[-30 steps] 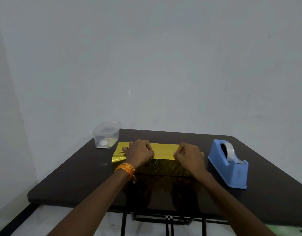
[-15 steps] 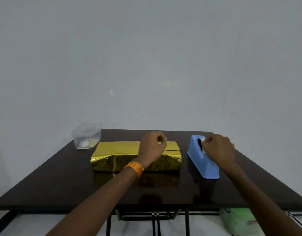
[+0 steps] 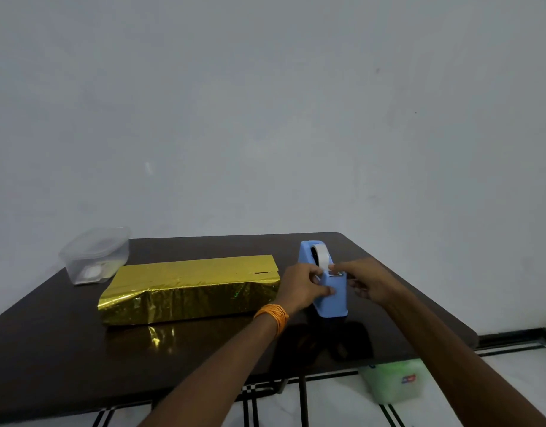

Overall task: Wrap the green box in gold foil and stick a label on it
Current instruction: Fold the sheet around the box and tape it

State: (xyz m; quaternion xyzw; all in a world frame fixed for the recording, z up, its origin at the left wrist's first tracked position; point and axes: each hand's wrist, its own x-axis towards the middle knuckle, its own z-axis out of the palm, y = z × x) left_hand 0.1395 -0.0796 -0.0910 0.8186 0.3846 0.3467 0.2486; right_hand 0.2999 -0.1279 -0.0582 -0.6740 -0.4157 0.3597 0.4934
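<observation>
Left hand [image 3: 302,286] grips dispenser [image 3: 333,300], right hand [image 3: 369,282] pinches tape [image 3: 323,256]

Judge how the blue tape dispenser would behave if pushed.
The tape dispenser probably slides, not rolls: flat base, glossy table. Narrow and upright, it may tip sideways; the left hand grips it while the right hand pinches the tape.
</observation>
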